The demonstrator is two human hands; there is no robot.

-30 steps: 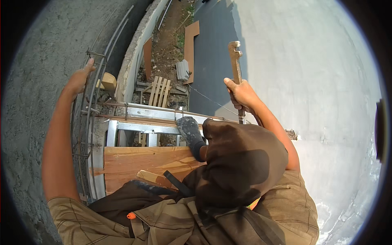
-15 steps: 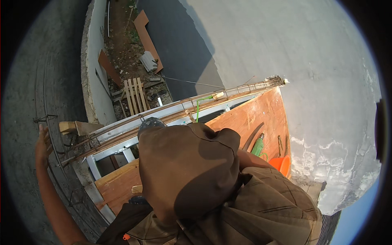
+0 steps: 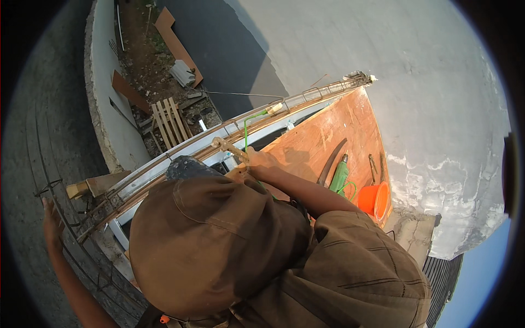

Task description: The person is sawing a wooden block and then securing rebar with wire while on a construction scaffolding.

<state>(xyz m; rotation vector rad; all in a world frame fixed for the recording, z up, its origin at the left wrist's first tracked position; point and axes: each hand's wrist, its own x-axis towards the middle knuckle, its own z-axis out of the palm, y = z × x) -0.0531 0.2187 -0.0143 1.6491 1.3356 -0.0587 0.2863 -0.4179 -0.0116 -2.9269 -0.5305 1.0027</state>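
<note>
The right hand [image 3: 259, 162] clenches a rebar-bending wrench [image 3: 232, 150]; the left hand [image 3: 53, 226] is at a rebar cage [image 3: 49, 187] (whether gripping it, I cannot tell).

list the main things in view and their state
right hand, closed around the rusty hand tool
left hand, at the rebar cage, grip unclear
green power tool, lying on the plywood
orange bucket, on the plywood, contents unclear
wooden pallet, on the ground below
plywood, partly in shadow
</note>
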